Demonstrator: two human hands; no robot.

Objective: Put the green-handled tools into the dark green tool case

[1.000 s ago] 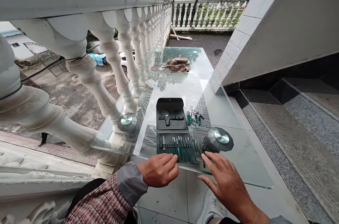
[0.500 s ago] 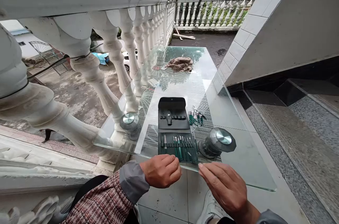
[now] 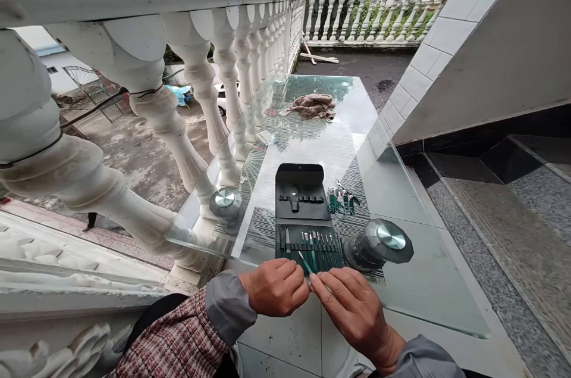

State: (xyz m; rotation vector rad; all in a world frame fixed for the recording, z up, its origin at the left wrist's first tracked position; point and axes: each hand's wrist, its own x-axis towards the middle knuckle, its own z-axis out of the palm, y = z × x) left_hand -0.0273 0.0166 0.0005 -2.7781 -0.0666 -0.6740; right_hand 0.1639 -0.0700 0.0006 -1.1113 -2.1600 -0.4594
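Observation:
An open black manicure case point(image 3: 303, 211) lies on the glass table, with several slim green-handled tools point(image 3: 319, 244) in its lower loops. My right hand point(image 3: 357, 309) is pinched on a slim green-handled manicure tool point(image 3: 306, 262), its pale tip pointing up and left over the case. My left hand point(image 3: 281, 289) is curled closed at the near edge of the case. Its fingertips meet those of the right hand, and I cannot make out what they hold. Nail clippers and scissors point(image 3: 342, 199) lie right of the case.
The glass table point(image 3: 428, 283) stands on round metal-capped supports point(image 3: 384, 241). A crumpled brown cloth point(image 3: 312, 106) lies toward its far end. White balusters point(image 3: 165, 110) run along the left; stone steps point(image 3: 504, 211) rise on the right.
My right hand has moved left with the slim tool, closing the gap to my left hand. The left hand has stayed closed in nearly the same place. The view has shifted slightly.

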